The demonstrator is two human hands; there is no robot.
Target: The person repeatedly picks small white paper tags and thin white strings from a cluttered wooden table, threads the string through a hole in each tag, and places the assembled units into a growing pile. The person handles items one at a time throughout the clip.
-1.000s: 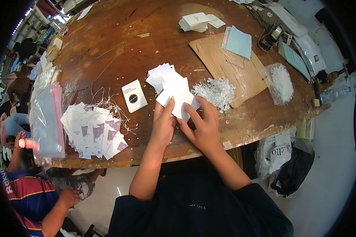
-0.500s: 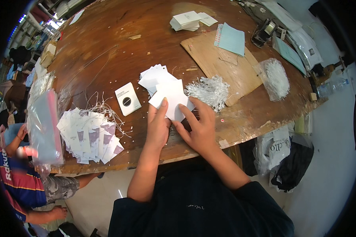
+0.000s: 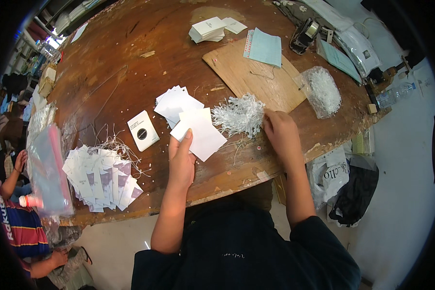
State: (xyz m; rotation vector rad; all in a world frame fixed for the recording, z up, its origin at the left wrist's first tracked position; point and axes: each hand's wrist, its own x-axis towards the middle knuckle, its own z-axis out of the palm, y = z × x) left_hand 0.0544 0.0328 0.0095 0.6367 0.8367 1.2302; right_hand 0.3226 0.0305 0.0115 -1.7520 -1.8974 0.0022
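My left hand grips a few blank white tag cards, fanned out, with the thumb on top. Just beyond them lies a loose stack of white tags with a hole visible in one. At the right side of a tangled heap of white tag strings is my right hand, its fingers curled together against the strands; what they pinch is hidden. To the left of my left hand are a white card block with a black circle and a spread of strung white and purple-grey tags.
Clear plastic sleeves lie at the table's left edge. Farther off are card stacks, a brown board with a light blue sheet, and a bag of white strings. Another person is at lower left.
My right hand has left the cards and moved right to the string heap. My left hand keeps the cards, now fanned differently. The whole view has shifted slightly.
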